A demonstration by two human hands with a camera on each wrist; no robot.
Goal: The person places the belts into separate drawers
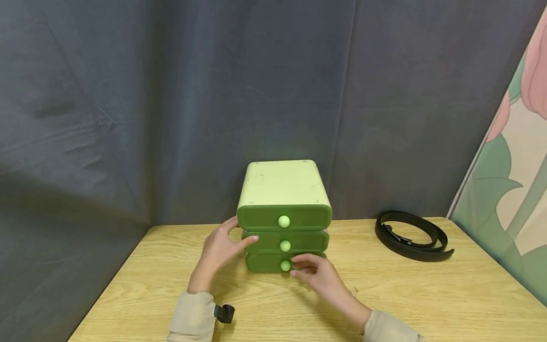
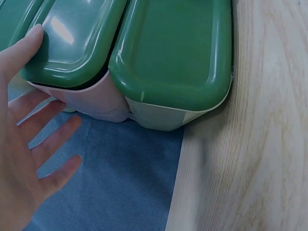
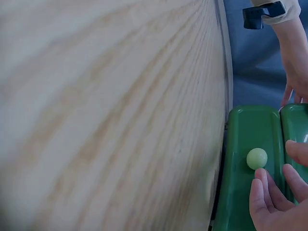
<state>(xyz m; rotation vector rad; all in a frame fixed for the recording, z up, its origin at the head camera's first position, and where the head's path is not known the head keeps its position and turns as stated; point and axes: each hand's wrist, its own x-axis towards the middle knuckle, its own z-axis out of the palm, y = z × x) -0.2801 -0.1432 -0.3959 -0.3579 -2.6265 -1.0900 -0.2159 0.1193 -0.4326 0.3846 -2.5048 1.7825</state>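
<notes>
Curtain (image 1: 256, 85) hung behind worktop (image 1: 406, 289); belt (image 1: 423, 255) lay far right. Left hand (image 1: 219, 251) was spread, thumb at middle drawer (image 1: 268, 244); right hand (image 1: 318, 274), fingers parted, hovered just beside bottom knob (image 1: 285, 265).

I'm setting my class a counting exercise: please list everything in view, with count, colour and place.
table: 1, light wood, foreground
drawer unit: 1, pale yellow-green, pinkish middle, on table
drawer fronts: 3, green, stacked
knobs: 3, pale green, one per front
belt: 1, black, coiled at right
curtain: 1, blue-grey, behind
floral panel: 1, pink, green, cream, far right
sleeves: 2, beige, forearms
wrist device: 1, black, left wrist
left hand: 1, bare, at unit's left
right hand: 1, bare, beside bottom knob
</notes>
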